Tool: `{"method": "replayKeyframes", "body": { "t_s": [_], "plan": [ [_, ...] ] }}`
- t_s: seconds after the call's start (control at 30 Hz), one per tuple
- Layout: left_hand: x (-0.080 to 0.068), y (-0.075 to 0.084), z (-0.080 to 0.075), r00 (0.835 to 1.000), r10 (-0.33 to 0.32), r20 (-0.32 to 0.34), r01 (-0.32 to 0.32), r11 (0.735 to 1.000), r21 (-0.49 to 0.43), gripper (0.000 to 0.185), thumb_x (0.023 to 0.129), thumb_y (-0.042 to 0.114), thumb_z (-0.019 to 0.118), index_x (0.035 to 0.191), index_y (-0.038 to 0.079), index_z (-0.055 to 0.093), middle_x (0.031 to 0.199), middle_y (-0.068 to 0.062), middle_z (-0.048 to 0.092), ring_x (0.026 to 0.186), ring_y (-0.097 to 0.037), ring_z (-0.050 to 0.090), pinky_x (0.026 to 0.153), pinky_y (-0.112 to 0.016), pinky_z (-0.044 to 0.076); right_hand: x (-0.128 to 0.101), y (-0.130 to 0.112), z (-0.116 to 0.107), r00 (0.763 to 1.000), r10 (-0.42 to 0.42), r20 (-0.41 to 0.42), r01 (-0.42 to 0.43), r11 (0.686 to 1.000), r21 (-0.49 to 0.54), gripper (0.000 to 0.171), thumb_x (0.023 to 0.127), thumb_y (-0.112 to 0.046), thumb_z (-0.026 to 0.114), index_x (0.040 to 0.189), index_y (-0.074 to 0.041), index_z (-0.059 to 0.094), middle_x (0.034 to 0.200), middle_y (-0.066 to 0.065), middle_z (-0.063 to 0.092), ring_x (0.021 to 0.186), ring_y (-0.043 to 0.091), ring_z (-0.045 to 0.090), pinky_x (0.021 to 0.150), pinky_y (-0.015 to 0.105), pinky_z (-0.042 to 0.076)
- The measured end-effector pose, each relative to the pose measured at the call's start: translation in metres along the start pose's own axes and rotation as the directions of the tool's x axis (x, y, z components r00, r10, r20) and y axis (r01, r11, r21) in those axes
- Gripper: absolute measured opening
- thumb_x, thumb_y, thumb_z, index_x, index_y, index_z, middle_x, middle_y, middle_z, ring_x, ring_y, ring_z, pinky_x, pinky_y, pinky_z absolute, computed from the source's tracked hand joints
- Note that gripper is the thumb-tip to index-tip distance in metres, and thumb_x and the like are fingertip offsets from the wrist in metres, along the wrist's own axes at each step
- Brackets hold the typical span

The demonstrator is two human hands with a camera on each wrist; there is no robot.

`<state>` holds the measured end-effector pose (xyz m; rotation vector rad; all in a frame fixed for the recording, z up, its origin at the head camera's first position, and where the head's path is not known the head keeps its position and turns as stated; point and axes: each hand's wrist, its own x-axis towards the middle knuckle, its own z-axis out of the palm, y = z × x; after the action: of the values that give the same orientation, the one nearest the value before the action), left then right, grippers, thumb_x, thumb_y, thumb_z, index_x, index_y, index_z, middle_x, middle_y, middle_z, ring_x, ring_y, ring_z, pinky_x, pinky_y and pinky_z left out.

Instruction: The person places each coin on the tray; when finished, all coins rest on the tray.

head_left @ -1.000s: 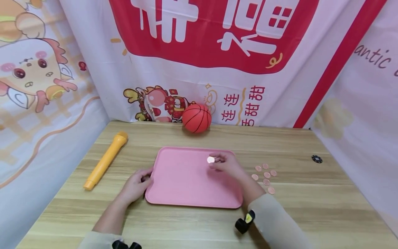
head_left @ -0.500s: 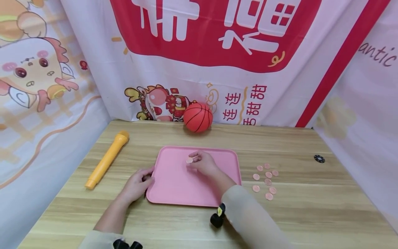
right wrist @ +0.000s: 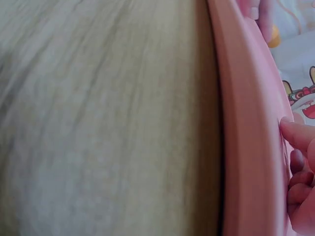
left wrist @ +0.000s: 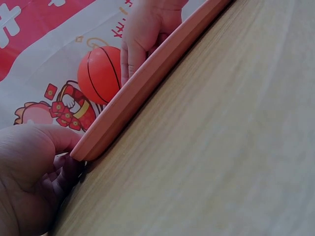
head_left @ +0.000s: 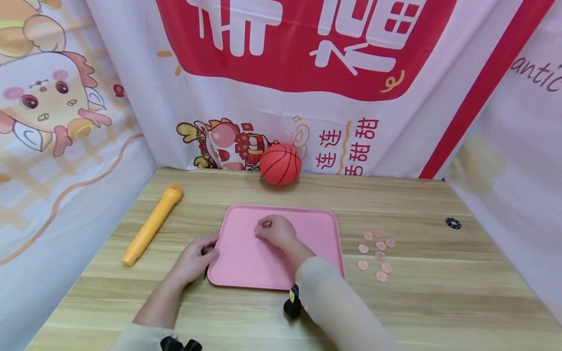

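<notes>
A pink rectangular tray [head_left: 246, 268] lies on the wooden table. My left hand [head_left: 193, 261] grips its left edge; in the left wrist view the thumb is on the rim and curled fingers [left wrist: 61, 174] are at the underside. Over the tray's upper middle, my right hand [head_left: 277, 231] points down with thumb and fingers pinched together around a small copper-coloured coin, now mostly hidden by the fingers. The right wrist view has these fingers [right wrist: 298, 135] low at the tray surface. Several similar coins [head_left: 380, 246] lie loose on the table right of the tray.
A yellow toy microphone [head_left: 151, 226] lies at the left of the table. Behind the tray, a small red basketball [head_left: 281, 165] rests against the printed cloth [head_left: 391, 122]. Far right lies a black-and-white chip [head_left: 453, 223].
My right hand has carried the coin leftward across the tray and lowered it toward the surface, fingers turning downward. The left hand stays at the tray's left edge.
</notes>
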<state>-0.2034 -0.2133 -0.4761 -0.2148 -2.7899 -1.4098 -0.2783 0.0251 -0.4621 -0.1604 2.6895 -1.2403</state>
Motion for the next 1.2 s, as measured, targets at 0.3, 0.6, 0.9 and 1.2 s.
{"method": "replayKeyframes", "body": {
  "t_s": [0.3,0.6,0.9,1.2],
  "plan": [
    [0.0,0.001,0.0,1.0,-0.007,-0.002,0.007,1.0,-0.013,0.045,0.093,0.009,0.064,0.134,-0.006,0.055,0.111,-0.016,0.061,0.09,-0.012,0.053,0.079,-0.02,0.044,0.0,-0.003,0.002,1.0,0.025,0.009,-0.025,0.998,-0.066,0.029,0.084,-0.032,0.076,0.11,-0.018,0.076,0.099,-0.003,0.072,0.093,0.013,0.062,0.092,0.034,0.047],
    [0.0,0.0,0.001,1.0,-0.006,-0.007,0.005,1.0,-0.01,0.045,0.092,0.007,0.064,0.134,-0.007,0.055,0.112,-0.017,0.062,0.09,-0.012,0.053,0.079,-0.02,0.045,-0.002,-0.003,0.001,1.0,0.018,0.007,-0.018,0.998,-0.066,0.033,0.082,-0.031,0.078,0.113,-0.018,0.074,0.106,0.0,0.072,0.1,0.017,0.062,0.096,0.036,0.046],
    [-0.002,0.001,0.0,1.0,-0.022,0.006,0.022,1.0,-0.003,0.046,0.092,0.008,0.063,0.135,-0.006,0.054,0.115,-0.018,0.061,0.093,-0.014,0.054,0.08,-0.02,0.045,-0.011,0.007,-0.01,1.0,-0.021,0.012,0.018,0.982,0.189,0.036,0.085,-0.029,0.076,0.115,-0.01,0.072,0.091,0.003,0.066,0.075,0.011,0.055,0.069,0.027,0.049],
    [-0.001,0.001,0.0,1.0,-0.016,0.004,0.016,1.0,-0.004,0.046,0.092,0.009,0.063,0.135,-0.006,0.054,0.116,-0.018,0.062,0.092,-0.011,0.054,0.081,-0.02,0.045,-0.034,0.021,-0.051,0.995,-0.069,-0.068,0.083,0.972,0.218,0.031,0.088,-0.021,0.073,0.116,-0.008,0.071,0.09,0.006,0.065,0.075,0.012,0.055,0.064,0.025,0.047]
  ]
}}
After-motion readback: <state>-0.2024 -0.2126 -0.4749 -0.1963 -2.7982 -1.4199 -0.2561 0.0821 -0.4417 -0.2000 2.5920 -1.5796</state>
